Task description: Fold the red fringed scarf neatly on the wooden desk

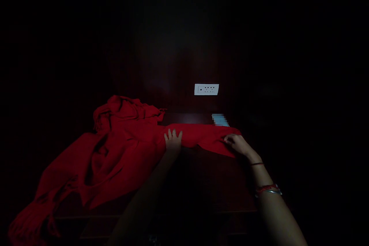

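Observation:
A red fringed scarf [123, 150] lies across a dark tabletop, bunched up on the left and spread into a flatter strip towards the right. My left hand [173, 141] rests on the strip with its fingers spread, pressing the cloth. Near the strip's right end, my right hand [236, 143] has its fingers pinched together on the fabric. The fringe hangs over the table's front edge at the lower left. Folds hide part of the bunched cloth.
The dark table [213, 177] has its front edge below my forearms. A white wall socket [206, 89] is set in the dark wall behind. Beside the scarf's far edge lies a pale blue, blurred flat item [220, 120]. Surroundings are very dark.

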The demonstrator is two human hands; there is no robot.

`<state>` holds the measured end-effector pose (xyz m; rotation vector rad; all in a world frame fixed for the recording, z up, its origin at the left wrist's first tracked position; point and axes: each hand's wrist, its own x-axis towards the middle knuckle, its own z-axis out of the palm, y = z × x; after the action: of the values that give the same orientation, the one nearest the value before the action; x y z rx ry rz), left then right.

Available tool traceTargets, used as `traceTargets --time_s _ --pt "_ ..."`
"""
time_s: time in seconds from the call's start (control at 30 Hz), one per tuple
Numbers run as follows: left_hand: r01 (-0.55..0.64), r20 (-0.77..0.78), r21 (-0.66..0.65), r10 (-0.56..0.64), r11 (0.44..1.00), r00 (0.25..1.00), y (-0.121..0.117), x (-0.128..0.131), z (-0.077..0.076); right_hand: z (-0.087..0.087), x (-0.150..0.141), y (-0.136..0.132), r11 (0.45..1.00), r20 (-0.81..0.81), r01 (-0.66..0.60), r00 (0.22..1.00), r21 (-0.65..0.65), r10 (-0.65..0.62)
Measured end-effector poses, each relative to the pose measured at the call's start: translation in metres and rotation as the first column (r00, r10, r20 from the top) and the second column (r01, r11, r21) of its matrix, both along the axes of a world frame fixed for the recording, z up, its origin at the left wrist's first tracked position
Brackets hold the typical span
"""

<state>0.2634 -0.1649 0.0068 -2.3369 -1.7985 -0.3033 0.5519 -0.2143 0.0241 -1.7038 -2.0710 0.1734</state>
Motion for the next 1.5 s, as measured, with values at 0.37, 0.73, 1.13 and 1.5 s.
traceTargets --time_s 0.37,0.73,1.13,1.5 --pt "0.498 -0.037 -0.008 -0.498 0.867 0.867 0.005 0.018 -0.006 0.013 -0.014 -0.019 0.993 -0.051 -0.100 0.993 0.061 0.103" --pt "0.566 0.000 -0.048 -0.566 0.823 0.824 0.004 0.022 -0.006 -0.005 -0.026 -0.039 0.980 0.219 -0.003 0.975 -0.201 0.048" --pt "0.531 0.012 -0.010 -0.531 0.847 0.847 0.005 0.018 -0.005 -0.004 -0.026 -0.043 0.992 0.414 0.070 0.910 -0.109 -0.019" --pt "0.443 0.030 -0.017 -0.443 0.896 0.896 0.000 0.016 0.006 0.017 0.001 -0.049 0.984 0.280 0.163 0.943 0.076 -0.178"
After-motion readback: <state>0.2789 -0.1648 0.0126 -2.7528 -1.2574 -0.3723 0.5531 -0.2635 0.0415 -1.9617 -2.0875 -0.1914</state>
